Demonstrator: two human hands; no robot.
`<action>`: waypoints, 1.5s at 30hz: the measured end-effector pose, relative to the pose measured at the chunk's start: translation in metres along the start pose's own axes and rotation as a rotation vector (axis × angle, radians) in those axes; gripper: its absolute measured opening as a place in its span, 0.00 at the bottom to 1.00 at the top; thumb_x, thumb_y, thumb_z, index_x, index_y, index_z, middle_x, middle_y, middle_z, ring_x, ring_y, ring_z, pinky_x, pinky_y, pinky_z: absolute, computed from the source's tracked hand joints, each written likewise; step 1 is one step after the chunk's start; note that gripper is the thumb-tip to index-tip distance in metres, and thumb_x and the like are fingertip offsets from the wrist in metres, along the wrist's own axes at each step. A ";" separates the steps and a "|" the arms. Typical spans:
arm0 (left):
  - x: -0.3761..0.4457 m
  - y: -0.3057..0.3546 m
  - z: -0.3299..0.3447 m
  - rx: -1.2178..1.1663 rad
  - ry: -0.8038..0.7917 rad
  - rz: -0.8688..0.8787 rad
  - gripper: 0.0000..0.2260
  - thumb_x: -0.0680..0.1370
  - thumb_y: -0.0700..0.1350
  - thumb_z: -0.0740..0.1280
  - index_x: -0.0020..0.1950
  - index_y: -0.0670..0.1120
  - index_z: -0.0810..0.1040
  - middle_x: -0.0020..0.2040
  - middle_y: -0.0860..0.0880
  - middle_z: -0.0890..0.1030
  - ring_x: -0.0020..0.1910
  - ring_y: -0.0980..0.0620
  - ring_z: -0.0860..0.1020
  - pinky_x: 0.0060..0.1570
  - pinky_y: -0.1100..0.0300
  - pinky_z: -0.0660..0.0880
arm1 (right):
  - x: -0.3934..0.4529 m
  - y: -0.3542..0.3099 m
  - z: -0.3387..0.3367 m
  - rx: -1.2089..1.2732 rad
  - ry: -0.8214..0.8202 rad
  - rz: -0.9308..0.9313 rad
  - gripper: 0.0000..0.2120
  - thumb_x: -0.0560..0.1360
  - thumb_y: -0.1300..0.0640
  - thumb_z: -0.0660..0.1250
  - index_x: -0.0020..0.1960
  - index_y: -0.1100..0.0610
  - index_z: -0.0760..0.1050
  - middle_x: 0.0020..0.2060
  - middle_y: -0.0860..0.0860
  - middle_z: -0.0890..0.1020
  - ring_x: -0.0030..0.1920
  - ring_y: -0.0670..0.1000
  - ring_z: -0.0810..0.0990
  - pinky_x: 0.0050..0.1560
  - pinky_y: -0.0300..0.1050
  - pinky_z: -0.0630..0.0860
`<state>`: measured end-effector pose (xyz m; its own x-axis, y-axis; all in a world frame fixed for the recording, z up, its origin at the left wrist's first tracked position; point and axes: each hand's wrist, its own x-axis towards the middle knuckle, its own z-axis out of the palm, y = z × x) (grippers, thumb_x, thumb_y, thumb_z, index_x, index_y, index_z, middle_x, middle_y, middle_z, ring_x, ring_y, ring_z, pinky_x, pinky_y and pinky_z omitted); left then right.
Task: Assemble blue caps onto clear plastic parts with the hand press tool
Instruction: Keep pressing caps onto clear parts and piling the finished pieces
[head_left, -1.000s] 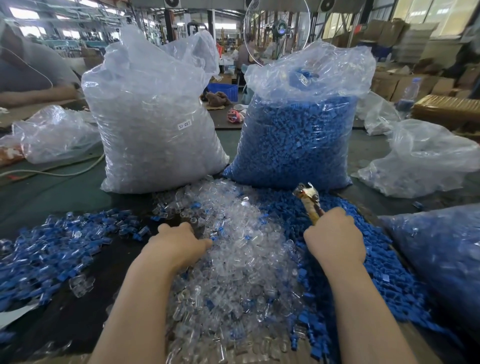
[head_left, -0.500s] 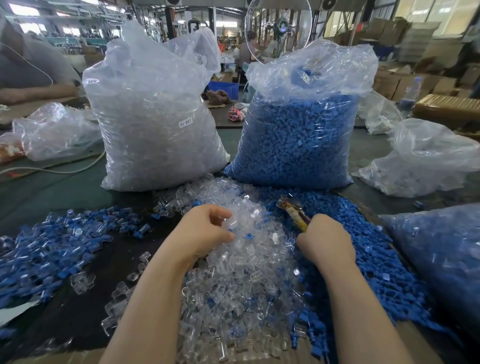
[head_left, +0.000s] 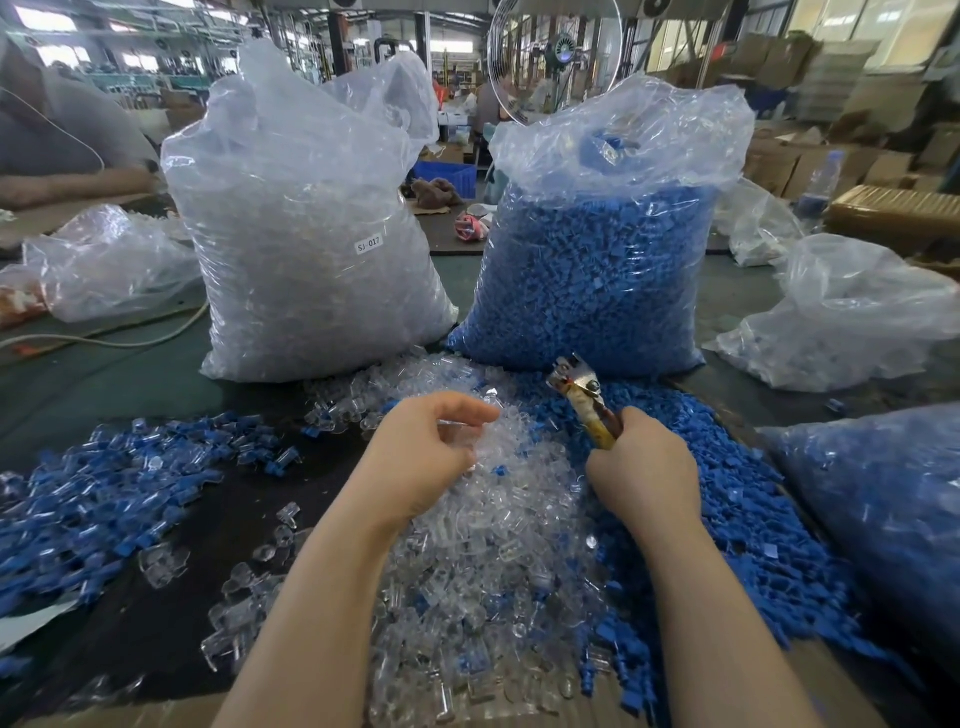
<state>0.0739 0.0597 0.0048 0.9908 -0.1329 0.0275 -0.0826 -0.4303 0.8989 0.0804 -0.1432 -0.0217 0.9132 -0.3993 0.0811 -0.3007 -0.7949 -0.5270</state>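
A heap of loose clear plastic parts lies in front of me, with a heap of blue caps to its right. My left hand hovers over the clear heap, fingers curled and pinched around a clear part. My right hand grips the yellowish handles of the hand press tool, whose metal head points up and away over the blue caps. A pile of assembled blue-and-clear pieces spreads at the left.
Two tall plastic bags stand behind the heaps: clear parts on the left, blue caps on the right. Another blue-filled bag sits at the right edge. Crumpled bags lie at both sides. A person's arm rests at far left.
My left hand rose from the left of the clear heap and moved right over it, closing on a clear part. The right hand with the tool shifted slightly left and tilted.
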 end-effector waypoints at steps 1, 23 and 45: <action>0.000 0.000 0.001 -0.007 0.014 0.009 0.20 0.73 0.29 0.69 0.51 0.55 0.83 0.49 0.55 0.83 0.44 0.62 0.82 0.33 0.71 0.74 | 0.000 0.000 0.001 0.020 0.006 -0.014 0.06 0.71 0.59 0.64 0.40 0.52 0.66 0.35 0.51 0.74 0.34 0.50 0.71 0.29 0.44 0.60; 0.001 0.011 0.018 -0.222 0.238 0.010 0.04 0.77 0.50 0.71 0.42 0.54 0.84 0.35 0.54 0.85 0.34 0.61 0.81 0.38 0.67 0.78 | -0.010 -0.018 -0.007 0.965 -0.035 -0.168 0.08 0.77 0.62 0.69 0.47 0.49 0.82 0.32 0.53 0.80 0.32 0.43 0.73 0.28 0.28 0.70; 0.000 0.011 0.017 -0.355 0.236 -0.050 0.13 0.71 0.33 0.73 0.50 0.48 0.84 0.39 0.52 0.84 0.35 0.60 0.80 0.40 0.64 0.80 | 0.000 0.018 -0.016 -0.162 -0.081 0.212 0.14 0.77 0.57 0.66 0.59 0.64 0.71 0.63 0.65 0.70 0.33 0.56 0.68 0.40 0.49 0.68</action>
<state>0.0713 0.0400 0.0074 0.9934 0.1061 0.0425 -0.0328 -0.0914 0.9953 0.0709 -0.1650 -0.0176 0.8420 -0.5324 -0.0877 -0.5220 -0.7627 -0.3819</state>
